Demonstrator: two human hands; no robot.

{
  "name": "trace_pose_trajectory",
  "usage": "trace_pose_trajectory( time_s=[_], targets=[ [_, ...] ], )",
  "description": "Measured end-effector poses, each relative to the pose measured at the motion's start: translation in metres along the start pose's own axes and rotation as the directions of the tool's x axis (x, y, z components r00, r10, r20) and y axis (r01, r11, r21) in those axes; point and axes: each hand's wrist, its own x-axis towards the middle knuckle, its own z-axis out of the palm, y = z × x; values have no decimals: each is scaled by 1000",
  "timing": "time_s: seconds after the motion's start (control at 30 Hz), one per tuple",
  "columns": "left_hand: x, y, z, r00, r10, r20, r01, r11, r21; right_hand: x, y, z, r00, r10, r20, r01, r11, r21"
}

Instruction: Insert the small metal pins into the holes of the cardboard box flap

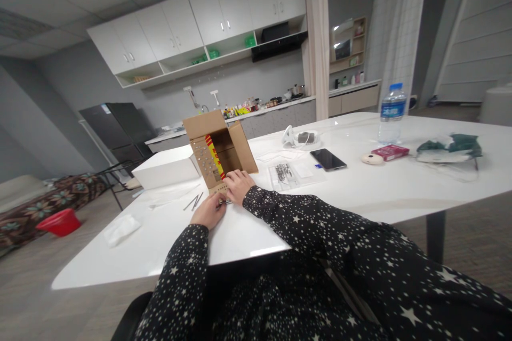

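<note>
An open-plan room with a kitchenette, of the kind found in a flat or a staff room; which of the two cannot be told. White wall cupboards run above an open shelf bearing green containers. Below lies a grey counter crowded with bottles and pots, with a tap at one end and a dark extractor hood over the cooking area. A black fridge stands at the left. A pale curtain hangs beside the counter. A large white table fills the foreground, a patterned sofa the left edge.
</note>
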Motion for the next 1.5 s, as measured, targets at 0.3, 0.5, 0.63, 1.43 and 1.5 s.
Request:
trace_pose_trajectory(
  time_s=[0.3, 0.5, 0.63, 1.43, 1.5],
  targets=[
    [0, -2, 1, 1000, -5, 7, 6, 1000, -5, -3, 3, 15, 996, -24, 81, 25, 1000, -9],
    [0, -1, 0, 1000, -13, 13, 12, 1000, 6, -2, 2, 16, 990, -74, 124, 74, 997, 3],
    [0, -1, 0, 1000, -5, 24, 4, 1000, 7, -1, 2, 19, 973, -148, 177, 144, 989, 33],
    [0, -1, 0, 998, -44, 45, 44, 999, -4, -2, -3, 9, 990, -5, 144, 13, 999, -51],
    [0, -1, 0, 998, -39, 40, 40, 999, -7, -2, -2, 8, 990, 6, 138, 2, 999, -54]
  ],
)
